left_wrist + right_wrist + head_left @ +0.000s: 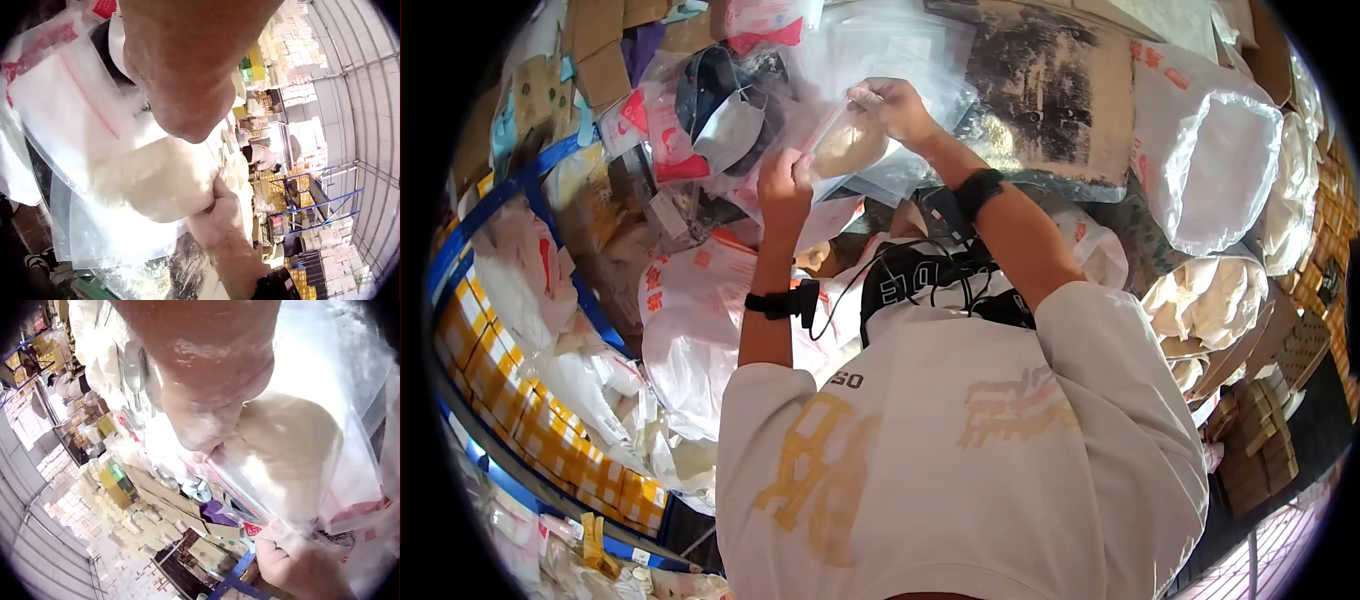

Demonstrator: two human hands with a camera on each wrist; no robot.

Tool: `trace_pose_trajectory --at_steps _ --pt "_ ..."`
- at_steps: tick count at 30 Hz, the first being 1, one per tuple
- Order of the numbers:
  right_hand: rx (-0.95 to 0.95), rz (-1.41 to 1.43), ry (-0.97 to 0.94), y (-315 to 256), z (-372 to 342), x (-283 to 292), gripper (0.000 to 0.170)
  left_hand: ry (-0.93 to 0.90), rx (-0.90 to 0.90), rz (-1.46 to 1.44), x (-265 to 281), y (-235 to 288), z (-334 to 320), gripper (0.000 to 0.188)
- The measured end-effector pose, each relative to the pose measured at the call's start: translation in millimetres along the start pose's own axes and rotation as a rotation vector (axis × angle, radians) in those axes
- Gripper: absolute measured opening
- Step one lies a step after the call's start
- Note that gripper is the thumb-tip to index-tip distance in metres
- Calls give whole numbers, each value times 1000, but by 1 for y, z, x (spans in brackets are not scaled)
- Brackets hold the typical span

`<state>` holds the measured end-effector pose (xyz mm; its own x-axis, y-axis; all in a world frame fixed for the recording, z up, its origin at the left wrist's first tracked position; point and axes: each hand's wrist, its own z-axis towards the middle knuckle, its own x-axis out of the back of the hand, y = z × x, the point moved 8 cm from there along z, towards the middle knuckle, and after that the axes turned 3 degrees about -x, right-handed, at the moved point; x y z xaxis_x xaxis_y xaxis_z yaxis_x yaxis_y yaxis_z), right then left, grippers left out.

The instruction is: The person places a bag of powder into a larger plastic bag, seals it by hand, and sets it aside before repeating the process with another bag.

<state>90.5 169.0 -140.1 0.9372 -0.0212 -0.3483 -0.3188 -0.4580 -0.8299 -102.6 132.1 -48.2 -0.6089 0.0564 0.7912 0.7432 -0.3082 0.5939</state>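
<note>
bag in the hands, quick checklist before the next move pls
1. Left grip secure: ok, it pinches one end of the bag's edge.
2. Right grip secure: ok, it pinches the other end of that edge.
3. Edge fully sealed: cannot tell, fingers cover its ends and glare hides the rest.
4. Bag filled: ok, beige contents show through the clear film.
5. Bare spot beneath to set it down: not ok, other clear bags lie there.
6. Wrist straps clear of the bag: ok, the left strap and right strap both sit back from it.
</note>
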Motion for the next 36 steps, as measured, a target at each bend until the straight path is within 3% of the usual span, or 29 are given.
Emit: trace_pose_trajectory --at_steps 3,6,9,12,16,20,25,30,32,36 --pt "-32 -18 7 -1 -2 -2 22 93 -5 23 -1 -11 -14 14" --pt "-15 36 19 0 0 0 24 -90 259 75 -14 -39 -24 13" --pt "-34 144 34 5 3 6 27 6 332 -281 -25 -44 -31 18" --pt "-84 227 57 7 -1 -1 28 49 550 -812 -36 3 -19 27" --pt "-59 242 53 7 -1 -3 27 97 708 -810 -71 -33 -41 34" --pt "-13 228 73 9 4 -1 27 242 698 -803 -63 -32 -37 36" --pt "-15 253 127 6 7 2 28 192 578 -714 -36 -20 -28 32" --pt "-22 166 96 -1 4 2 30 205 707 -789 -37 -65 -64 26" --pt "-37 138 67 -1 5 2 31 337 708 -952 -32 -63 -67 21" --pt "-20 67 -16 -4 6 3 32 441 784 -966 -24 -43 -60 9"
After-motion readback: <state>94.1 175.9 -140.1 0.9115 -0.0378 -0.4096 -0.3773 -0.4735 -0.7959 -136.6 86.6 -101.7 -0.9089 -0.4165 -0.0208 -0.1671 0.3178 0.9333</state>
